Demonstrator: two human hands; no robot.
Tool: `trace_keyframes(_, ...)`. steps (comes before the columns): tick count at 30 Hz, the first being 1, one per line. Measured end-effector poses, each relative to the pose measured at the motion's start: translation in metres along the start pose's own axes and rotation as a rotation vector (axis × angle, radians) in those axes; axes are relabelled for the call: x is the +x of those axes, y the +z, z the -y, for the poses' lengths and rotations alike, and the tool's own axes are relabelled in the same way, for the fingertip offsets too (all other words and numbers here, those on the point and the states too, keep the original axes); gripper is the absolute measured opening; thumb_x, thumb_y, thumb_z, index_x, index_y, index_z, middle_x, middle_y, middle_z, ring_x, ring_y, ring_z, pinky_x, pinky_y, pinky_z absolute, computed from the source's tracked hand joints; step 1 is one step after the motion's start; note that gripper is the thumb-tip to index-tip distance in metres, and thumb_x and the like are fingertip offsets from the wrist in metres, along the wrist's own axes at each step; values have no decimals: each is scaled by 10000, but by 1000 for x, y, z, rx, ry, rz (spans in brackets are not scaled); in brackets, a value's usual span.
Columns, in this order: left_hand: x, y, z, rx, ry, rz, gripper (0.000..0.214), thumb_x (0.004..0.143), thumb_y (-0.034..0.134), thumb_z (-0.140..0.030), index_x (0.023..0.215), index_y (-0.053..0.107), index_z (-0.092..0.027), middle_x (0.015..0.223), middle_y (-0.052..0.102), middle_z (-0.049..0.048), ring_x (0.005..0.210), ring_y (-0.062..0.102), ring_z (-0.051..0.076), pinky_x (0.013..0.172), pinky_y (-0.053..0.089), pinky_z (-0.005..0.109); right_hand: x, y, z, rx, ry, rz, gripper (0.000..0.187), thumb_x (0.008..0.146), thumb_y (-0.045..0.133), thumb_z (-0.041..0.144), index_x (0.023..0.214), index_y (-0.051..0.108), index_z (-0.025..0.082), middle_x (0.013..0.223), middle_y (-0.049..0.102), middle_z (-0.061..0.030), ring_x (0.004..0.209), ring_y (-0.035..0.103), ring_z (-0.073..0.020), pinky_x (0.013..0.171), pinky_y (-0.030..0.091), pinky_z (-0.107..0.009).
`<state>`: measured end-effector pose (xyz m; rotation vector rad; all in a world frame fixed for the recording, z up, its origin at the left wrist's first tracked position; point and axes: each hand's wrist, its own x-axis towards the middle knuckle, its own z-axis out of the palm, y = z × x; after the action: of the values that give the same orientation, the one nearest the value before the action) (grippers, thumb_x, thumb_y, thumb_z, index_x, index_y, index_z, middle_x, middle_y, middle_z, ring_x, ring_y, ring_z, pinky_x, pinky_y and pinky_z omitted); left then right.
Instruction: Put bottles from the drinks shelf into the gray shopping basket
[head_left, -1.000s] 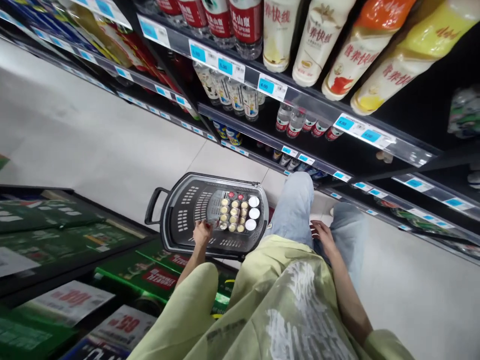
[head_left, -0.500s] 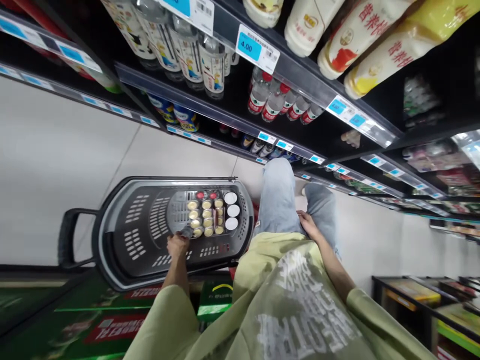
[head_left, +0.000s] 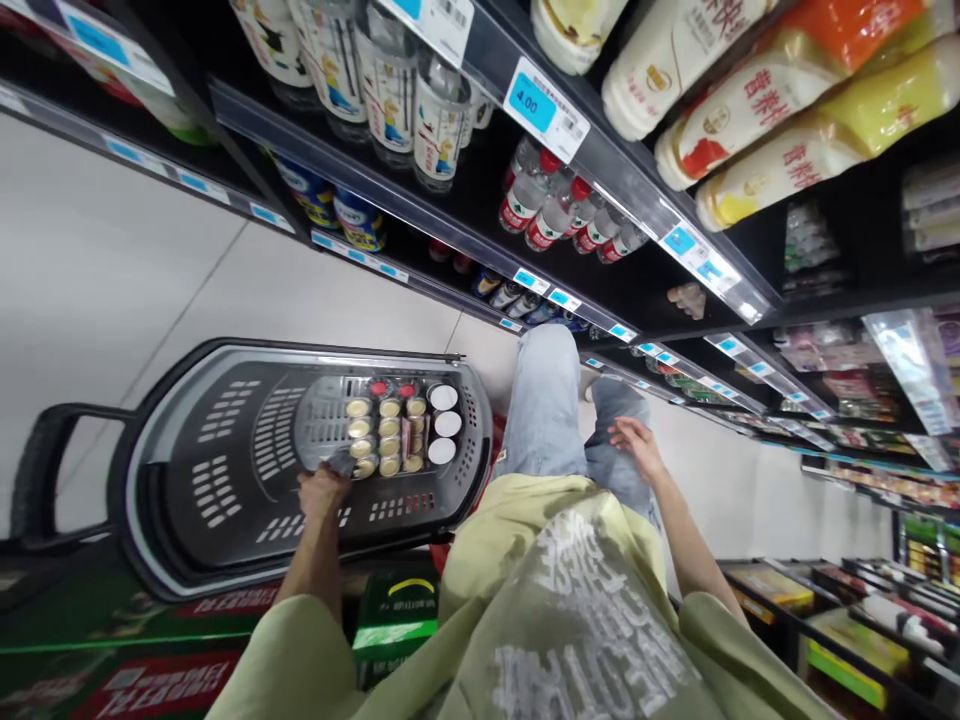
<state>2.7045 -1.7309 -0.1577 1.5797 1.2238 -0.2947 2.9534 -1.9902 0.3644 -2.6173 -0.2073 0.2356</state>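
Down inside the dark grey shopping basket (head_left: 217, 430), my left hand (head_left: 324, 490) is closed around what looks like a small clear bottle (head_left: 342, 464). That bottle is mostly covered by my fingers and lies beside rows of gold-topped cans (head_left: 389, 428). White-lidded containers (head_left: 445, 424) stand in a column at the basket's right end, and two red-capped bottles (head_left: 379, 388) sit along its far side. My right hand (head_left: 634, 440) hovers by my right knee, fingers loosely apart and holding nothing.
A shelf (head_left: 360, 130) ahead holds glass bottles (head_left: 439, 125), red-capped water bottles (head_left: 551, 215) and large milky drink bottles (head_left: 742, 110). The basket's handle (head_left: 45, 470) sticks out left. Green cartons (head_left: 397, 610) are stacked close on the near side. Another display (head_left: 847, 640) stands at right.
My right hand has lifted off my leg and its fingers have spread. My left hand stays at the near side of the cans with the bottle. The whole view has shifted slightly.
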Motion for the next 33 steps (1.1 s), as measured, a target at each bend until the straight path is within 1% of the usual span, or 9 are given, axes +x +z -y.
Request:
trace_keyframes(6, -26, -15, -11, 13, 11, -70, 517, 970, 537, -384, 1350, 608, -41, 1358, 555, 323, 1252, 567, 468, 913, 501, 471, 21, -21, -14, -366, -232, 54, 422, 785, 750, 642, 1015, 779, 289, 987, 837, -71, 977, 779, -297, 950, 599, -470)
trace_keyframes(11, -49, -58, -59, -132, 239, -280, 344, 974, 499, -276, 1211, 670, -94, 1278, 602, 227, 1279, 560, 384, 1081, 487, 494, 43, -50, -38, -353, -253, -153, 454, 806, 602, 678, 905, 731, 255, 992, 835, -127, 1005, 767, -338, 989, 584, -534)
trace_keyframes(13, -56, -79, -97, -150, 352, -308, 251, 975, 502, -229, 1135, 677, -145, 1175, 636, 153, 1239, 581, 338, 1103, 483, 470, 47, -51, -47, -307, -256, -200, 460, 831, 566, 663, 921, 719, 239, 991, 834, -148, 1016, 770, -346, 986, 586, -536)
trace_keyframes(16, -65, -112, -174, -245, 618, -366, 203, 963, 512, -174, 1078, 677, -148, 1117, 654, 136, 1193, 592, 332, 1117, 476, 508, 47, -46, -55, -243, -262, -195, 434, 824, 616, 639, 925, 728, 232, 949, 833, -149, 970, 782, -350, 945, 604, -517)
trace_keyframes(19, -73, -145, -263, -257, 821, -417, 273, 970, 509, -188, 1187, 672, -161, 1252, 649, 145, 1260, 586, 297, 1164, 471, 456, 46, -39, -61, -183, -265, -221, 431, 842, 631, 633, 941, 742, 229, 936, 832, -145, 937, 782, -346, 922, 613, -507)
trace_keyframes(24, -83, -201, -397, -178, 1176, -543, 447, 962, 536, -190, 1403, 603, -158, 1533, 523, 191, 1454, 472, 342, 1249, 390, 531, 45, -22, -70, -58, -262, -271, 431, 867, 617, 629, 957, 749, 228, 926, 828, -137, 896, 776, -333, 893, 620, -486)
trace_keyframes(27, -81, -234, -460, -29, 1230, -600, 571, 950, 573, -192, 1514, 537, -114, 1625, 449, 225, 1531, 389, 398, 1280, 330, 571, 44, -12, -74, -9, -280, -248, 403, 883, 608, 620, 950, 753, 250, 950, 829, -122, 885, 772, -322, 913, 608, -491)
trace_keyframes(29, -75, -250, -493, 61, 1183, -597, 573, 945, 593, -201, 1498, 551, -59, 1571, 506, 264, 1516, 411, 435, 1276, 326, 587, 43, -9, -76, 18, -286, -259, 394, 888, 602, 620, 941, 750, 258, 958, 828, -119, 885, 769, -323, 937, 598, -511)
trace_keyframes(33, -64, -264, -529, 185, 1081, -517, 498, 962, 565, -185, 1420, 604, 6, 1443, 624, 301, 1420, 528, 435, 1247, 365, 576, 43, -14, -79, 114, -285, -276, 404, 902, 608, 635, 950, 747, 259, 930, 826, -123, 887, 768, -324, 950, 598, -515)
